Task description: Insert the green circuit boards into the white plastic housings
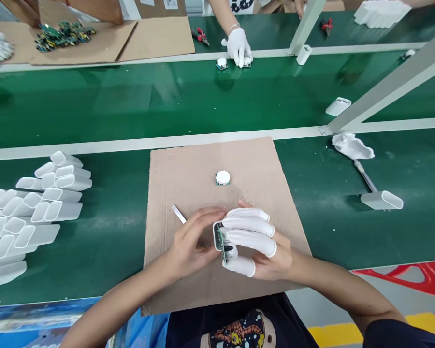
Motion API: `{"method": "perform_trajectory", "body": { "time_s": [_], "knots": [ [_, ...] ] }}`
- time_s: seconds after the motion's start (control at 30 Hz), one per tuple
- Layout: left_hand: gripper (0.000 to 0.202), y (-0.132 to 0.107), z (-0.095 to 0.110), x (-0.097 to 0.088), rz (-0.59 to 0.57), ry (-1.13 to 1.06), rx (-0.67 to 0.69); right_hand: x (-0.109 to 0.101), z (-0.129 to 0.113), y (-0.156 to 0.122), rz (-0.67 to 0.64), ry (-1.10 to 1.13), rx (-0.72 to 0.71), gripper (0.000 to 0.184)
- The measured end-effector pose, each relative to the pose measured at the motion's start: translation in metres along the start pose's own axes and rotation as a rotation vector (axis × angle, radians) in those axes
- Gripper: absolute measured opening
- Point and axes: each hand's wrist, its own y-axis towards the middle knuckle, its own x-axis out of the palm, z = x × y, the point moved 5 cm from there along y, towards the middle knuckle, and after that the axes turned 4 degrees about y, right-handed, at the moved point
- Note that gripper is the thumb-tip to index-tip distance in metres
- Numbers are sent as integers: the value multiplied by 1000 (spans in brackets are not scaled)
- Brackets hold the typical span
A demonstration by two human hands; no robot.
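Free gap between casings (47,210) and cardboard (177,174); slanted post (387,84) bars far right; white-topped board (223,178) ahead of hands (191,239).

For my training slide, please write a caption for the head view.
Between left hand and right hand: a white casing and green circuit board, above cardboard.

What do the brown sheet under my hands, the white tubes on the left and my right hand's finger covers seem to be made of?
The brown sheet: seemingly cardboard, matt, papery, with slightly uneven edges. The white tubes: probably plastic, smooth with a slight sheen and thin, even walls. The finger covers: cloth or thin rubber, I can't tell; matt, close-fitting, with thick rims.
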Motion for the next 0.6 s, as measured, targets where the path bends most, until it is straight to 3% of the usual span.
{"method": "perform_trajectory", "body": {
  "time_s": [0.6],
  "knots": [
    [52,-4,-8,5,-16,-46,-99,4,6,-1,42,-3,-15,32]
  ]
}}
